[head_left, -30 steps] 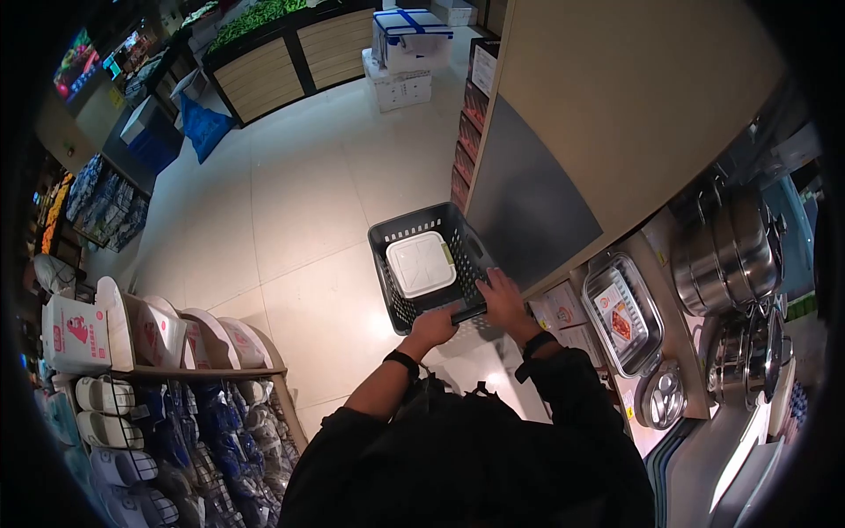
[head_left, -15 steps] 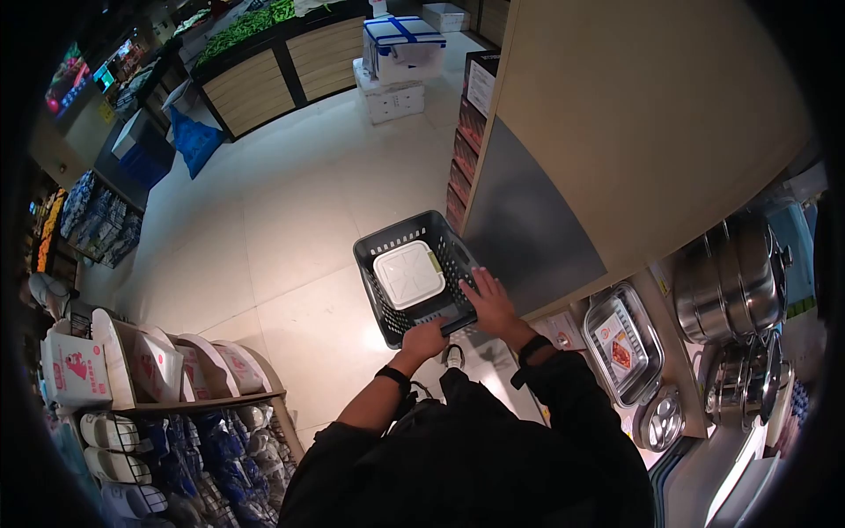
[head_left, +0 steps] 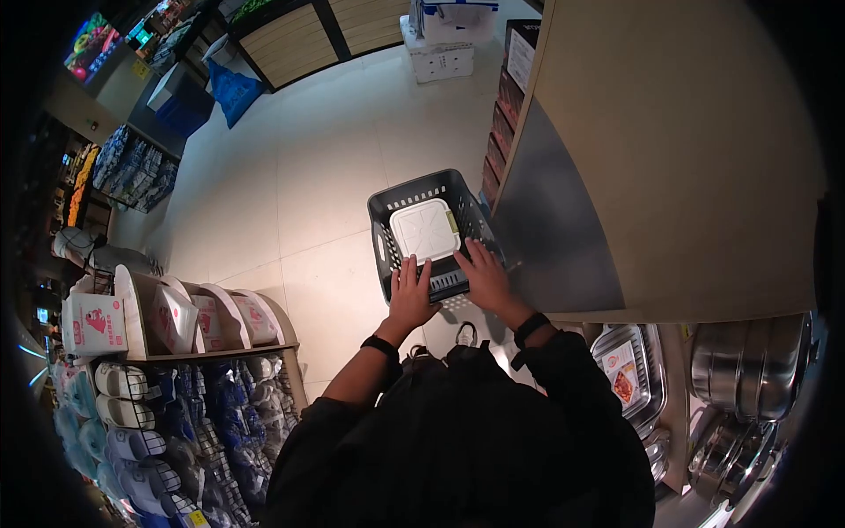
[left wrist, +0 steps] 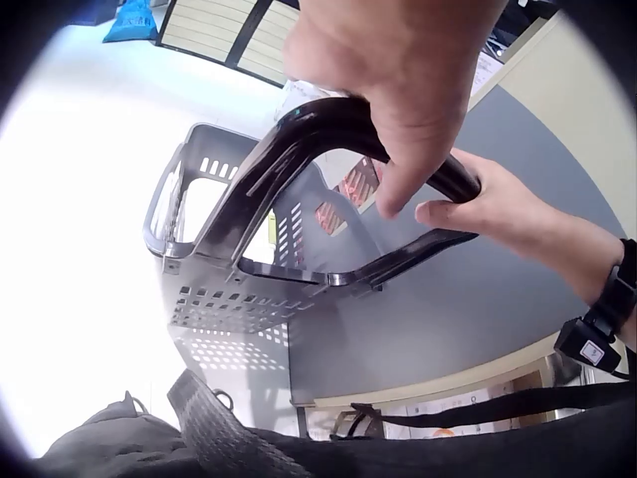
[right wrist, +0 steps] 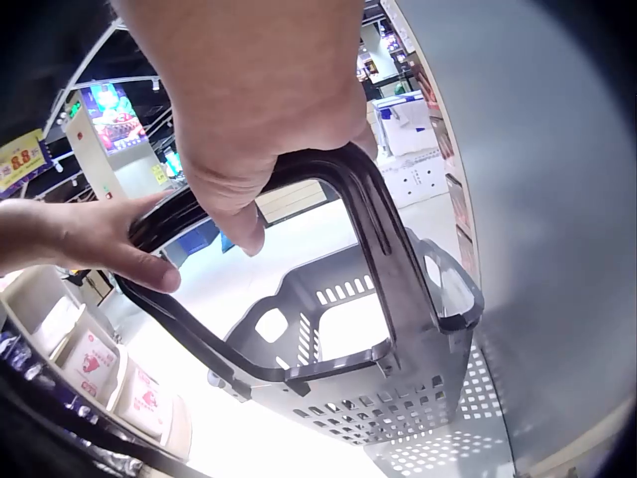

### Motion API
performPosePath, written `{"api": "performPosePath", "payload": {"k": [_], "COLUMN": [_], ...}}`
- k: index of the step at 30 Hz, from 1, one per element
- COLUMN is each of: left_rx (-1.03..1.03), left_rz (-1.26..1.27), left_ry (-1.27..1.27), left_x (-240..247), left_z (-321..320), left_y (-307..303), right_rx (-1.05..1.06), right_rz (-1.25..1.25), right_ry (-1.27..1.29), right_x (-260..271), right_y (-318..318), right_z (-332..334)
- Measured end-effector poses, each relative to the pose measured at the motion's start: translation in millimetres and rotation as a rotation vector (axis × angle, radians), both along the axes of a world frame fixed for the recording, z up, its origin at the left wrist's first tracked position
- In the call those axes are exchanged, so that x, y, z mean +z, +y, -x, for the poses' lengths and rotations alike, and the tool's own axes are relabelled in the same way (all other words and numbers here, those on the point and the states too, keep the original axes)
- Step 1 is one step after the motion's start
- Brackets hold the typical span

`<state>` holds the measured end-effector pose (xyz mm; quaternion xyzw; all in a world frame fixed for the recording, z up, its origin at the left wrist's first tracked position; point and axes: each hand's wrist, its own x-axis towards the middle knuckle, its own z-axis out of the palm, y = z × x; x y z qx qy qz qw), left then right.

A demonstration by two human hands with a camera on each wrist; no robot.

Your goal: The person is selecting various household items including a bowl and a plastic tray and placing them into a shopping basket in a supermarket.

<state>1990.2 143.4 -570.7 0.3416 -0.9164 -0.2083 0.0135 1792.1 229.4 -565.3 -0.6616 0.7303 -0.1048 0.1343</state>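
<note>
A dark grey shopping basket [head_left: 375,209] with slotted sides stands ahead of me, holding a lidded white box [head_left: 421,231] with a green clip. Its black looped push handle [right wrist: 373,224] rises toward me. My left hand [head_left: 412,295] rests on the handle's crossbar, fingers stretched forward over it and thumb lower down. Beside it my right hand [head_left: 488,280] lies palm-down on the same bar, its fingers straight and slightly spread. In the left wrist view, the right thumb shows below the bar.
A tall shelf end panel [head_left: 563,220] stands close along the basket's right side. To the left is a rack of slippers [head_left: 123,383] with boxed goods [head_left: 95,324] on top. Steel pots [head_left: 748,370] sit at right. Pale floor tiles [head_left: 326,194] stretch ahead to white foam boxes [head_left: 443,62].
My left hand has gone from curled around the handle to fingers stretched over it. The view has shifted; the side panel looks larger and the foam boxes sit higher in frame.
</note>
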Motion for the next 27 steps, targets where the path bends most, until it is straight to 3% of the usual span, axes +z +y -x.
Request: {"api": "performPosePath", "payload": {"k": [4,14,27], "left_rx": [0.046,0.094,0.002], "left_rz": [-0.043,-0.126,-0.177], "left_ry": [0.005,0.023,0.129], "left_x": [-7.3,-13.0,-43.4], "left_z": [3.9,13.5,35.9], "left_y": [-9.2,-37.6,-100.4], "right_rx": [-0.038,-0.046,-0.181], "right_rz": [-0.123,-0.139,-0.111], "right_ry": [-0.106,-0.112,0.034], "right_x": [1.9,-1.6,-21.1], "right_y": [-11.3,-40.5,-96.6], "right_z": [3.1,10.7,25.2]}}
